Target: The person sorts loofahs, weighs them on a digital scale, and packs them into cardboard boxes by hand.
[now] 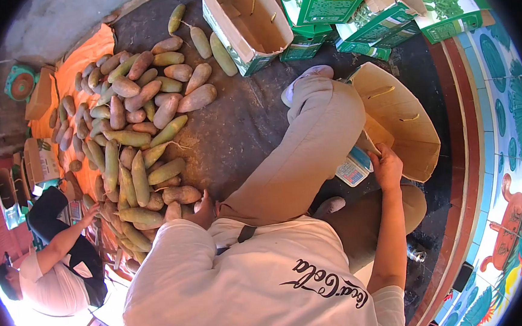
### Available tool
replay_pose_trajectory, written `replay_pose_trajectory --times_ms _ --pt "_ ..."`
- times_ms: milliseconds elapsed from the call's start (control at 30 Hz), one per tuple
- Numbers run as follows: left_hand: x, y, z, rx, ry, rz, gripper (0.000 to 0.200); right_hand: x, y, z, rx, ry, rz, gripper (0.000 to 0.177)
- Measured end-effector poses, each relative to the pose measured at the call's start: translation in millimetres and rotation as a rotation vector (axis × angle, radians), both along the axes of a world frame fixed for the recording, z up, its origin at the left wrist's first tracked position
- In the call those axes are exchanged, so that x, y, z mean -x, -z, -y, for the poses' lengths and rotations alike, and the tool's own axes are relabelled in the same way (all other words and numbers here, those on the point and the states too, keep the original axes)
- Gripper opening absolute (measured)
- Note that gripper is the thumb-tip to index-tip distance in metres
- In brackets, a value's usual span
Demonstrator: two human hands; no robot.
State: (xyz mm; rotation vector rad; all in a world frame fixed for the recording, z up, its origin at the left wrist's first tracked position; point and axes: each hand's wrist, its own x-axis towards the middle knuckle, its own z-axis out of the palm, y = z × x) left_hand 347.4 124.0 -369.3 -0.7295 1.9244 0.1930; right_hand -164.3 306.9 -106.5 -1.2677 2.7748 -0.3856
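Note:
A large heap of green and reddish-brown radishes (141,98) lies on the floor to my left. My left hand (204,211) is low at the near edge of this heap, right beside a radish (181,194); the sleeve partly covers it, and I cannot tell how its fingers are set. On the other side, my right hand (387,166) is closed on the near edge of an open cardboard box (424,145). Under that edge a blue-and-white scale (353,170) with a display partly shows, next to my bent leg.
An open carton (245,19) and several green printed radish boxes (334,0) stand at the far side. Orange sheeting (98,44) lies under part of the heap. Another person (50,268) reaches toward the heap at the left. A painted tile wall (503,116) bounds the right.

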Motion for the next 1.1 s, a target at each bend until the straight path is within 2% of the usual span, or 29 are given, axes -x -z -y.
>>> replay_pose_trajectory --times_ms 67,100,167,300,500,600,667,767,867,933,1000,1033,1067,1100 --pt "-1.4 -14.0 -6.4 0.084 -0.382 -0.143 0.061 -0.7 -0.8 0.3 -0.003 -0.001 0.007 0.018" --pt "-1.8 -19.4 -6.1 0.112 -0.490 -0.181 0.060 -1.1 -0.6 -0.2 -0.004 -0.001 0.012 0.018" --pt "1.1 -28.0 -0.9 0.042 -0.435 -0.113 0.058 0.4 1.3 -1.3 -0.015 -0.009 -0.004 0.017" --pt "8.5 -36.2 15.5 -0.131 -0.156 0.039 0.055 -0.1 0.3 -1.0 -0.007 -0.011 -0.022 0.017" --pt "34.2 -70.2 25.8 -0.162 0.245 0.229 0.050 0.9 -0.8 -0.8 -0.085 0.027 0.021 0.019" --pt "58.1 -104.6 38.1 -0.145 0.352 0.291 0.047 0.1 -0.9 -0.9 -0.044 0.030 0.009 0.019" --pt "88.8 -162.0 60.3 -0.177 0.383 0.274 0.052 -1.7 -4.6 0.2 -0.094 0.043 0.002 0.020" --pt "69.2 -120.4 100.0 -0.045 -0.153 0.079 0.060 -1.2 -3.4 -1.1 -0.092 0.037 0.015 0.020" --pt "98.0 -144.3 131.1 0.015 -0.315 -0.176 0.069 -0.8 0.3 -3.2 -0.074 0.014 0.039 0.020" --pt "134.2 -191.7 135.5 0.032 -0.650 -0.475 0.080 0.1 1.2 -3.7 -0.076 0.009 0.048 0.020" --pt "170.9 -227.8 136.5 0.029 -0.747 -0.870 0.069 0.0 2.2 -3.8 -0.088 0.006 0.053 0.020" --pt "187.6 -240.1 141.2 -0.139 -0.910 -0.999 0.061 0.4 2.4 -4.1 -0.090 0.009 0.059 0.020" --pt "196.0 -226.4 162.2 0.001 -0.792 -1.151 0.057 0.9 2.6 -4.0 -0.092 0.009 0.065 0.020" --pt "215.4 -241.9 164.7 -0.009 -0.777 -1.211 0.056 1.0 3.4 -4.1 -0.093 0.008 0.071 0.020"
